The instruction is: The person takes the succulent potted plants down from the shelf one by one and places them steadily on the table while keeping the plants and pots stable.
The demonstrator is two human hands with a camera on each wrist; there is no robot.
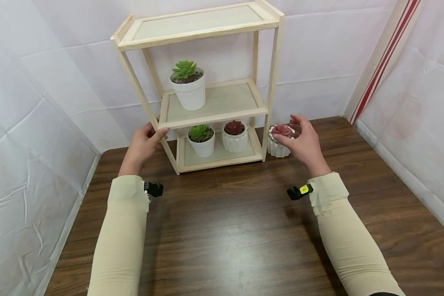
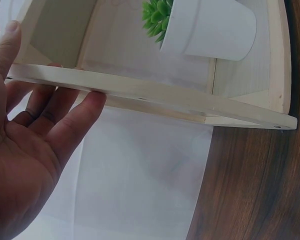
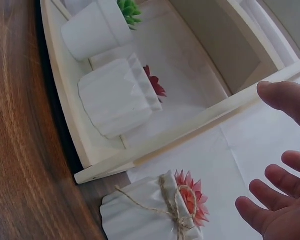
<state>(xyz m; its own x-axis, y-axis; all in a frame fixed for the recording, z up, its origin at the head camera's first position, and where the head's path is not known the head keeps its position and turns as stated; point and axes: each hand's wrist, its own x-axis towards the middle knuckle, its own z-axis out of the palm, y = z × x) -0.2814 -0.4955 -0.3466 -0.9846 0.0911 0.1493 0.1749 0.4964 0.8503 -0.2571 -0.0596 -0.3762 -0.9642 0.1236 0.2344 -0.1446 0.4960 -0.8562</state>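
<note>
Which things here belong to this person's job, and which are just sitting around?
Likely part of the job:
pale wooden three-tier shelf, touched by the left hand
pink succulent in a fluted white pot, near the right hand

Probably just there:
two green succulents in smooth white pots
dark-red succulent in a white fluted pot

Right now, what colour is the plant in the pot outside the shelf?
The plant is pinkish red, clearest in the right wrist view.

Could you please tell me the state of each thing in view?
Shelf: standing, loaded
Upper green plant: potted, upright on shelf
Lower green plant: potted, upright on shelf
Dark red plant: potted, upright on shelf
Pink plant: potted, upright beside shelf
Twine: tied
Left grip: holding shelf
Right grip: holding nothing
</note>
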